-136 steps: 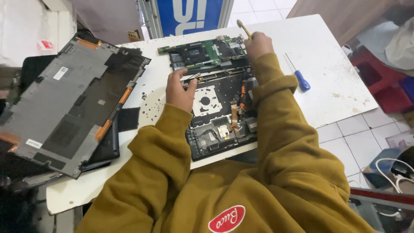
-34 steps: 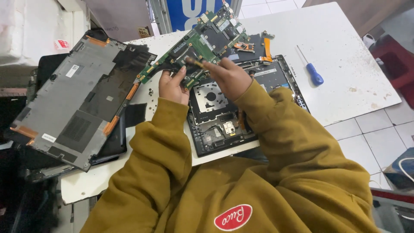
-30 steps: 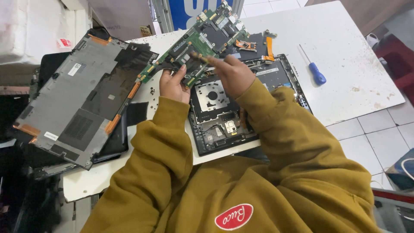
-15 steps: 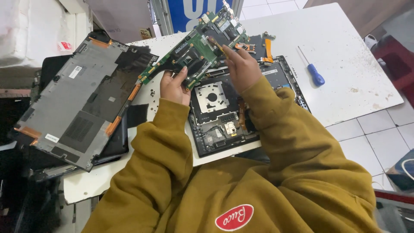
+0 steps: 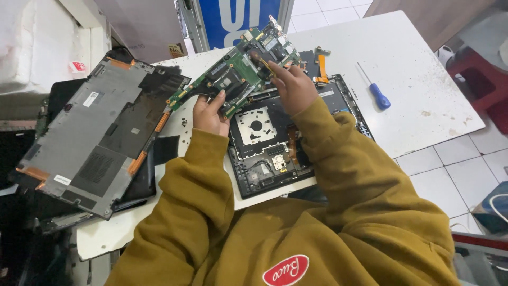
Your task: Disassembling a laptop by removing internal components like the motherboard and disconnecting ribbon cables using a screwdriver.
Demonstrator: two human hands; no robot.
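Observation:
A green laptop motherboard (image 5: pixel 238 71) is lifted and tilted above the opened black laptop chassis (image 5: pixel 270 145) on the white table (image 5: pixel 413 69). My left hand (image 5: pixel 208 113) grips the board's near edge from below. My right hand (image 5: pixel 292 87) rests against the board's right side and holds a thin yellow-handled tool (image 5: pixel 264 64) whose tip lies on the board. Both arms wear mustard-yellow sleeves that cover part of the chassis.
A grey laptop bottom cover (image 5: pixel 100 132) lies tilted on a dark laptop at the left. A blue-handled screwdriver (image 5: pixel 377 94) lies on the table to the right. Orange ribbon cables (image 5: pixel 321 68) sit behind the chassis. Tiled floor and a red stool (image 5: pixel 479 79) lie right.
The motherboard, which lay flat behind the chassis, has been lifted off the table and tilted up in my hands. My right hand has moved up along its right side.

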